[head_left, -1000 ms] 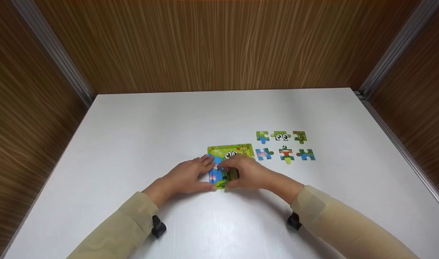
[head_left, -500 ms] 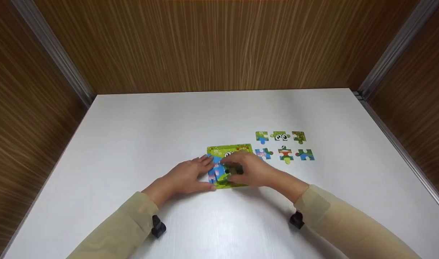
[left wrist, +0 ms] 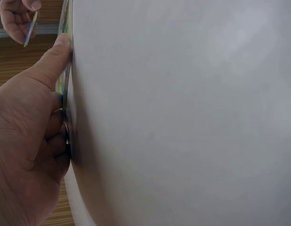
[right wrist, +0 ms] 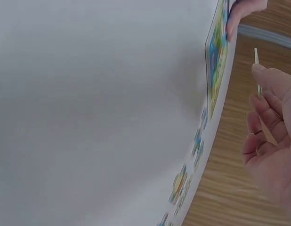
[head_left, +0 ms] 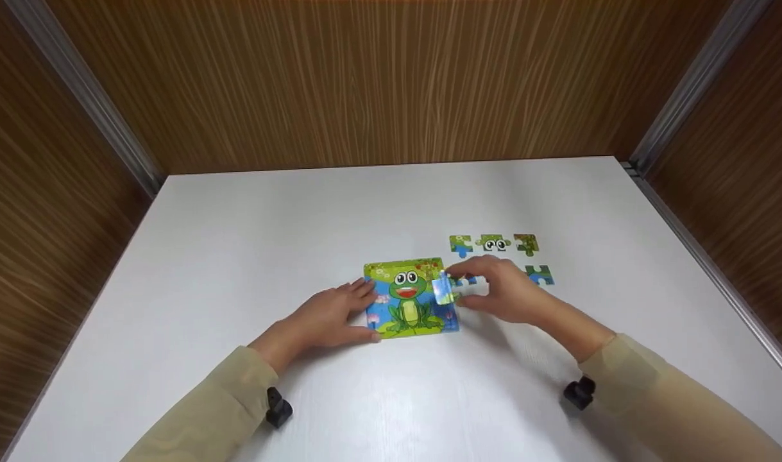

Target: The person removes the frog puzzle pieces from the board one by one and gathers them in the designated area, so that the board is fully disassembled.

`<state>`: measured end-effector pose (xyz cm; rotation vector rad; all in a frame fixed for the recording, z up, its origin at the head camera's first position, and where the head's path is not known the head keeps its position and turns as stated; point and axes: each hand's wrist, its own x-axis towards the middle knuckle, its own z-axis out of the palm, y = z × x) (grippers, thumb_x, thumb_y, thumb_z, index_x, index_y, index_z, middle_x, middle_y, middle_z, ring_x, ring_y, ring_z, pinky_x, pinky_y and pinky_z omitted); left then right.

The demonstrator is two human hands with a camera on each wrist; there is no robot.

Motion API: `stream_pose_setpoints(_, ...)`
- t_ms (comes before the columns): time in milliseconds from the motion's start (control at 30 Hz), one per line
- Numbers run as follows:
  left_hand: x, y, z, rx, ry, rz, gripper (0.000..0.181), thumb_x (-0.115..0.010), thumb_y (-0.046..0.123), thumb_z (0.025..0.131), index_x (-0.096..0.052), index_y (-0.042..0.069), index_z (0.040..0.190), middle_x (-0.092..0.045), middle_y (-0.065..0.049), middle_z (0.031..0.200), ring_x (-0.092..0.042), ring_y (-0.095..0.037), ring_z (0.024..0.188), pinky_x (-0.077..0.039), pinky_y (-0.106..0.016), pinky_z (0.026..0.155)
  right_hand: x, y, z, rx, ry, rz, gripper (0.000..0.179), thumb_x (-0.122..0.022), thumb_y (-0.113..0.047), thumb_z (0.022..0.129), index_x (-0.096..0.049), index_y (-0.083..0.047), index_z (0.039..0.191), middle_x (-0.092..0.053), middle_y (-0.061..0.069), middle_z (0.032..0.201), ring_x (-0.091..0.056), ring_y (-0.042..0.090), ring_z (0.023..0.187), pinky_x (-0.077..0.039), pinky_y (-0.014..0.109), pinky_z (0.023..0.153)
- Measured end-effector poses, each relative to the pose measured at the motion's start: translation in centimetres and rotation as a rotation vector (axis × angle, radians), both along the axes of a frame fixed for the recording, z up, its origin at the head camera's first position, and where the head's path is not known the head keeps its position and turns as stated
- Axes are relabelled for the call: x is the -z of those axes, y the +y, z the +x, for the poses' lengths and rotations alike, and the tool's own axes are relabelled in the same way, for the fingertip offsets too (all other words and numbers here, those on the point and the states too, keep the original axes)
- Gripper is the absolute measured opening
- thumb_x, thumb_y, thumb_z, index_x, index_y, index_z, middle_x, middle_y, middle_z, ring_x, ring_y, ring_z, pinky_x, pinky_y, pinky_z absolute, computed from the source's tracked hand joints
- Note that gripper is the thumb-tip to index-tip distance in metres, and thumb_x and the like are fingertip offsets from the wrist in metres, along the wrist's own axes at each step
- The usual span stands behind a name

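Observation:
In the head view, a frog picture puzzle board lies flat on the white table. My left hand rests along its left edge, thumb near the lower corner and fingertips on the upper left side. My right hand pinches a puzzle piece between thumb and fingers, tilted up over the board's right side. Seen from the right wrist, that piece is edge-on and raised off the tabletop. Beyond the right hand lie loose puzzle pieces, including one with eyes.
Two more pieces flank the eyes piece, a left one and a right one. A blue-green piece lies below them. The right hand partly hides others. Wood-grain panels wall the table's back and sides.
My right hand has lifted off the middle of the board and moved right, the piece still pinched. The frog picture now shows. My left hand has stayed at the board's edge.

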<state>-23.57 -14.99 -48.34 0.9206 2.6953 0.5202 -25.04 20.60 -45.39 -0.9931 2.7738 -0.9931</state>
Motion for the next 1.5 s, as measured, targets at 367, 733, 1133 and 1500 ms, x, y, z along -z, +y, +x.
stream_pose_setpoints(367, 0.1, -0.1, 0.1, -0.022, -0.010, 0.024, 0.087, -0.070, 0.061, 0.096, -0.046, 0.008, 0.160, -0.032, -0.010, 0.170, -0.025, -0.035, 0.159, -0.026, -0.055, 0.126, 1.1, 3.5, 0.3, 0.039, 0.017, -0.016, 0.043, -0.086, -0.007, 0.089, -0.075, -0.008, 0.131, -0.074, 0.006, 0.128, -0.070, 0.032, 0.116, -0.058, 0.053, 0.088)
stream_pose_setpoints(733, 0.2, 0.0, 0.1, -0.022, -0.015, 0.023, 0.087, -0.070, 0.061, 0.096, -0.046, 0.008, 0.160, -0.031, -0.009, 0.171, -0.024, -0.036, 0.159, -0.025, -0.056, 0.126, 2.1, 4.5, 0.7, 0.072, -0.007, 0.010, 0.038, -0.088, -0.006, 0.087, -0.078, -0.010, 0.123, -0.075, 0.004, 0.123, -0.069, 0.026, 0.111, -0.057, 0.049, 0.089)
stream_pose_setpoints(1133, 0.2, 0.1, 0.1, -0.020, -0.005, 0.024, 0.088, -0.070, 0.062, 0.096, -0.045, 0.008, 0.160, -0.031, -0.009, 0.171, -0.024, -0.035, 0.159, -0.025, -0.055, 0.126, 3.1, 4.7, 0.9, 0.087, -0.044, 0.026, 0.041, -0.089, -0.003, 0.083, -0.078, -0.006, 0.123, -0.076, 0.004, 0.121, -0.069, 0.027, 0.114, -0.056, 0.051, 0.099)
stream_pose_setpoints(1500, 0.4, 0.1, -0.1, -0.021, 0.003, 0.008, 0.087, -0.069, 0.062, 0.096, -0.044, 0.009, 0.161, -0.031, -0.009, 0.171, -0.025, -0.035, 0.159, -0.026, -0.056, 0.126, 3.3, 4.7, 1.0, 0.084, -0.046, 0.067, 0.040, -0.088, -0.009, 0.086, -0.077, -0.005, 0.124, -0.076, 0.005, 0.123, -0.068, 0.025, 0.115, -0.053, 0.051, 0.101)
